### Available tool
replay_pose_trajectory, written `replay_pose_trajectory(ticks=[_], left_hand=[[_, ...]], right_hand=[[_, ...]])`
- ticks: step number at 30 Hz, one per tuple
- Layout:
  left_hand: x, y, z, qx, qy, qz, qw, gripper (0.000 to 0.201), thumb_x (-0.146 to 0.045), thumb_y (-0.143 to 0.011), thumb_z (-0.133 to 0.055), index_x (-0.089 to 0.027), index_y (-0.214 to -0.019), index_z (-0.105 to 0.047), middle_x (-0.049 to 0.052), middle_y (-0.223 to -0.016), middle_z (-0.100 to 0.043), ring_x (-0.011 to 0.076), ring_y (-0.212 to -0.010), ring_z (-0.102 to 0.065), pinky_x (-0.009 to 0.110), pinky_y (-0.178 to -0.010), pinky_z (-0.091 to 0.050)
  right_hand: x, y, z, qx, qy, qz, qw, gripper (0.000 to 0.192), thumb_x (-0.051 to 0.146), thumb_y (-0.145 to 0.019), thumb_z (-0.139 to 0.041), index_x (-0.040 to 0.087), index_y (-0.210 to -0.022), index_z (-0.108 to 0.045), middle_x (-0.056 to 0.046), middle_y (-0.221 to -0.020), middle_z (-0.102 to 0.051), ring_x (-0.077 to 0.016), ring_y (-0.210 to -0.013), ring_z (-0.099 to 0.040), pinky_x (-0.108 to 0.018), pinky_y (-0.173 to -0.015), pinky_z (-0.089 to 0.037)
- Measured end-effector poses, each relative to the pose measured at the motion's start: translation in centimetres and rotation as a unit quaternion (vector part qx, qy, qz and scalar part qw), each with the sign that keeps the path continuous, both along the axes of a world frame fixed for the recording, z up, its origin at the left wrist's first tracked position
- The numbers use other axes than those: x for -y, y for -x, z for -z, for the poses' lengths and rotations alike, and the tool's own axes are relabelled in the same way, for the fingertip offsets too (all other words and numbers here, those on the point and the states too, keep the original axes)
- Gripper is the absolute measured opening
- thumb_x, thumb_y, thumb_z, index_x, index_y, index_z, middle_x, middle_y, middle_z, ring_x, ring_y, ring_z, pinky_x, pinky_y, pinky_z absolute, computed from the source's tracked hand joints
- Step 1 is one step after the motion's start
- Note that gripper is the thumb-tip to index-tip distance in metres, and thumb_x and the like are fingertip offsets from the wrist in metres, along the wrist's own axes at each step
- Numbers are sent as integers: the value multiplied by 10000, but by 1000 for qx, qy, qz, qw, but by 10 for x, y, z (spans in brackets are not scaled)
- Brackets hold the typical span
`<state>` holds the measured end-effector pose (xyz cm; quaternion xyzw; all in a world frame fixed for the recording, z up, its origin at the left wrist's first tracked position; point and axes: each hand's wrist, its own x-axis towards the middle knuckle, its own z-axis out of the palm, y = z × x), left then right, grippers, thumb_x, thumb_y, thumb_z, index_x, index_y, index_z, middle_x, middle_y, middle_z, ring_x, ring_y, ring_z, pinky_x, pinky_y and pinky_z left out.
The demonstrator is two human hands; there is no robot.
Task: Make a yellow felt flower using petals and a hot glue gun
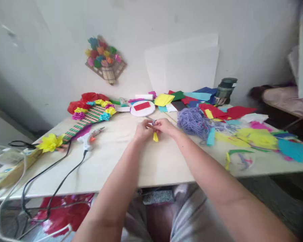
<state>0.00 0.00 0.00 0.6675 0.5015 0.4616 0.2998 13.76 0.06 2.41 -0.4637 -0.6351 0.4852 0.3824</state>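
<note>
Both of my hands meet above the middle of the surface [131,168], my left hand [143,130] and right hand [166,127] pinching a small yellow paper piece [155,136] between the fingertips. Just to the right lies a heap of purple yarn [193,121]. Toward the left edge sits a glue gun [89,140], near a yellow paper flower [49,142].

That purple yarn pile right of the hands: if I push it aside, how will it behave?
The purple yarn pile looks loose and tangled, so it would probably squash and drag, not slide. Likely light. Its strands reach among the paper scraps, so some may trail along.
</note>
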Motion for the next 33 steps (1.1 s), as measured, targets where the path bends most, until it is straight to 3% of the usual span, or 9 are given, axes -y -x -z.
replay_pose_trajectory(ticks=[9,18,27,33], left_hand=[[2,-1,2,35,45,12,998,237,-134,-597,-535,-135,-825,-600,-29,-540,-562,83,-437,-473,194,-448,-361],[11,-4,-11,58,112,14,992,168,-154,-614,-507,-141,-771,-567,-62,-416,-447,72,-362,-368,195,-391,-267],[10,3,-10,42,120,96,987,320,-164,-598,-579,-158,-913,-528,-75,-491,-480,60,-409,-384,187,-418,-250],[11,6,-10,11,121,111,986,377,-156,-631,-631,-155,-987,-507,-83,-508,-490,55,-402,-399,179,-418,-265]], right_hand=[[-2,-2,2,12,-8,11,1000,177,58,-715,-613,147,-580,-541,69,-419,-524,-61,-381,-485,-170,-417,-410],[-2,-2,3,26,-19,-2,999,146,37,-734,-566,140,-631,-571,62,-428,-524,-65,-392,-491,-176,-435,-425],[0,-2,0,36,-25,-5,999,171,35,-738,-541,148,-610,-549,59,-437,-521,-81,-412,-497,-200,-460,-428],[-1,-4,0,44,-40,-5,998,177,30,-711,-568,148,-582,-543,66,-436,-508,-70,-409,-490,-188,-459,-419]])
